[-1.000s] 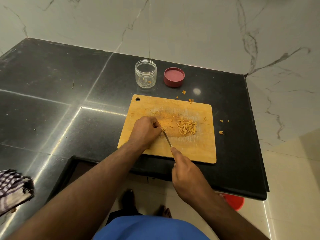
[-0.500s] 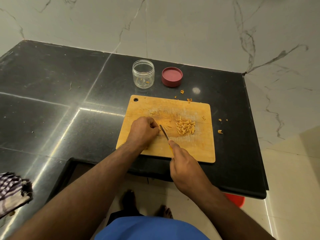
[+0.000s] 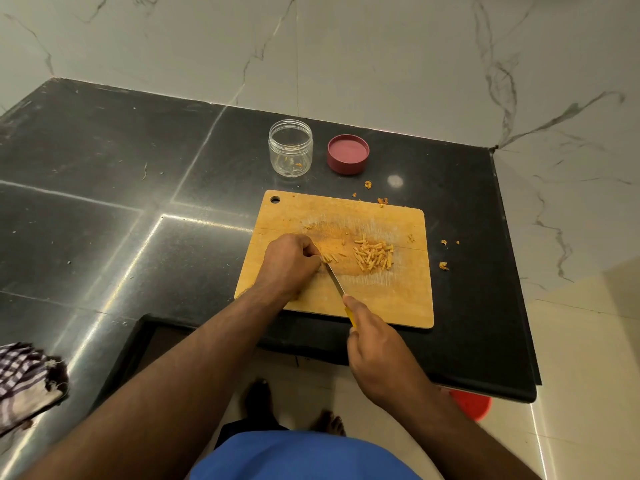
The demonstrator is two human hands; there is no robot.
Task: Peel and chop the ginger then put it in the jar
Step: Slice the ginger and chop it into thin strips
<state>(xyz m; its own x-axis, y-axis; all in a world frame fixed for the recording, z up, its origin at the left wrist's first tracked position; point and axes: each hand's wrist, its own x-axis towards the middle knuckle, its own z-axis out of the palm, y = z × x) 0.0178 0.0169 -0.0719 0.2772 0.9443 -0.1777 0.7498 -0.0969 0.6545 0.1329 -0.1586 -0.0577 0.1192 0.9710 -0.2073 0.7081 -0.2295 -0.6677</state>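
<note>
A wooden cutting board [image 3: 391,299] lies on the black counter. My left hand [image 3: 289,263] rests curled on the board, its fingertips pinching a small piece of ginger [image 3: 327,258] that is mostly hidden. My right hand [image 3: 375,355] grips a yellow-handled knife [image 3: 335,280], whose blade tip meets the ginger beside my left fingers. A pile of chopped ginger sticks [image 3: 374,256] lies to the right on the board. The clear jar [image 3: 291,147] stands open behind the board, with a few bits at its bottom. Its red lid [image 3: 348,154] lies beside it.
Ginger peel scraps [image 3: 443,265] are scattered on the counter [image 3: 104,202] right of and behind the board. A checked cloth [image 3: 24,379] lies at the near left. Marble wall rises behind. A red object [image 3: 472,405] sits on the floor below the counter's edge.
The knife has kept working at the ginger by my left fingers, its blade shifting slightly between cuts. A few newly cut sticks lie beside my left hand.
</note>
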